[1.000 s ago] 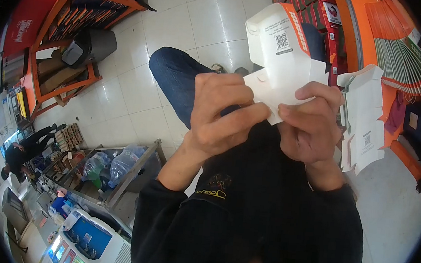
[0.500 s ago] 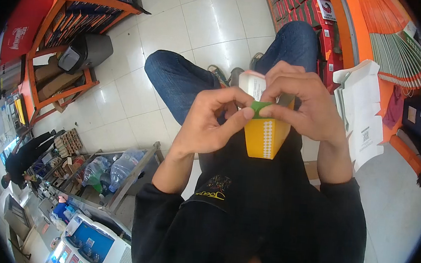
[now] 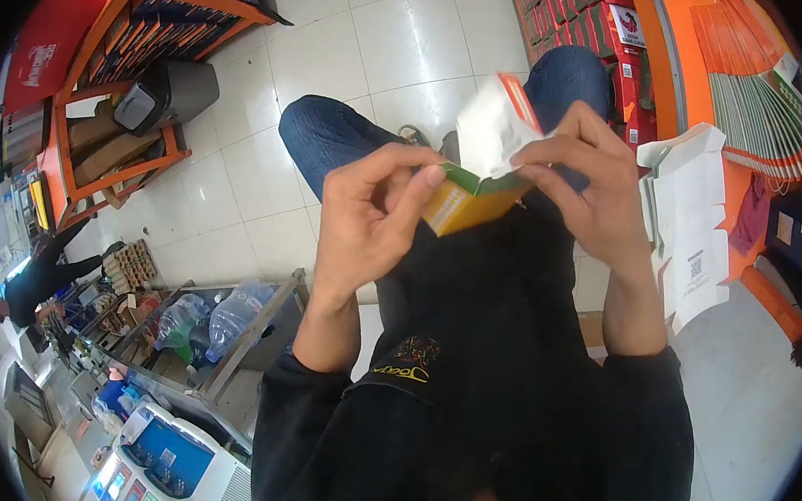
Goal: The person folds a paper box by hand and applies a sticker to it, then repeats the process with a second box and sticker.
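Between my two hands is a small yellow and green cardboard box [image 3: 472, 209], tilted above my lap. Its white-lined flap [image 3: 491, 126] with an orange-red edge stands up, away from me. My left hand [image 3: 371, 206] is closed, pinching the box's left edge between thumb and fingers. With thumb and fingers, my right hand [image 3: 590, 181] grips the right side near the base of the flap. The box's lower right side is partly hidden by my right hand.
White flattened cartons [image 3: 695, 227] lie on my right beside a fanned stack of orange and green cartons [image 3: 761, 100]. Red boxes [image 3: 570, 19] line the shelf ahead. On the left are a grey bin [image 3: 163, 98], a metal rack with plastic bottles [image 3: 240, 318], and another person [image 3: 40, 283].
The box has tilted and shifted up, and its white-lined flap now stands open. My hands have moved apart, the left one leftward. The person in the background has shifted slightly left.
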`<state>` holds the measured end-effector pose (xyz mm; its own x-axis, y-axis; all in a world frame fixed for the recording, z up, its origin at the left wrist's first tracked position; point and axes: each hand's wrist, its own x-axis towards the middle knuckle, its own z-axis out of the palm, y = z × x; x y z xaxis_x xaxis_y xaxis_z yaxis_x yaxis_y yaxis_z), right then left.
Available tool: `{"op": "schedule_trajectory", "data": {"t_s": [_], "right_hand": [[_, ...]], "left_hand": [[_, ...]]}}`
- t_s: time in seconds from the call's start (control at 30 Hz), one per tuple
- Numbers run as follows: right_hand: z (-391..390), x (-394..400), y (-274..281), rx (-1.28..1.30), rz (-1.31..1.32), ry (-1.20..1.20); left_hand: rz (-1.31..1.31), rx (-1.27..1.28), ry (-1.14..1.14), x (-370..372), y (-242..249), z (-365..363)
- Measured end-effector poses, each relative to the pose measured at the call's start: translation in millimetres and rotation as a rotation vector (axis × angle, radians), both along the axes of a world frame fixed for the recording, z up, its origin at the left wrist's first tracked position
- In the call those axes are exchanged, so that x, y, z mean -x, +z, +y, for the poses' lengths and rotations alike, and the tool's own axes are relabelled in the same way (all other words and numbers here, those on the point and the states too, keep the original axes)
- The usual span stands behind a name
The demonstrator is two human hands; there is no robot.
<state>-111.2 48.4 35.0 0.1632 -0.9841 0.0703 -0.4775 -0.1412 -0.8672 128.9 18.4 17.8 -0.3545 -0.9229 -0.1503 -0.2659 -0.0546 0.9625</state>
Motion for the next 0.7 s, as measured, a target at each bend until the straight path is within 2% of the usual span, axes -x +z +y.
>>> {"op": "schedule_trajectory", "data": {"t_s": [0.07, 0.17, 0.2, 0.27, 0.37, 0.5, 0.53, 0.6, 0.7], "right_hand": [[5.2, -9.0, 5.2, -0.019, 0.086, -0.071], [9.8, -19.8, -12.1, 0.196, 0.031, -0.112], [11.7, -19.7, -15.6, 0.195, 0.031, -0.111], [15.4, -18.2, -19.7, 0.003, -0.059, -0.141], [15.7, -11.6, -23.5, -0.032, -0.065, -0.105], [6.9, -9.3, -26.7, -0.039, -0.041, -0.075], [3.3, -10.9, -26.9, 0.026, -0.019, -0.017], [0.3, -17.6, -27.9, 0.090, 0.001, 0.042], [-2.4, -24.8, -40.6, 0.165, -0.018, 0.066]], "left_hand": [[0.070, -0.072, 0.076, 8.9, 10.7, 3.9], [0.064, -0.078, 0.039, 13.7, 2.4, 8.9], [0.018, -0.074, 0.002, 14.1, -0.4, 10.0], [-0.013, -0.055, -0.036, 14.4, -4.5, 9.2], [-0.233, 0.373, -0.302, 5.2, -16.5, 8.7], [-0.080, 0.346, -0.276, 12.8, -25.8, 8.4], [-0.078, 0.349, -0.279, 15.4, -30.2, 9.1], [0.183, -0.252, -0.128, 24.6, -37.4, 10.7], [0.322, -0.239, -0.200, 30.2, -52.0, 5.9]]}}
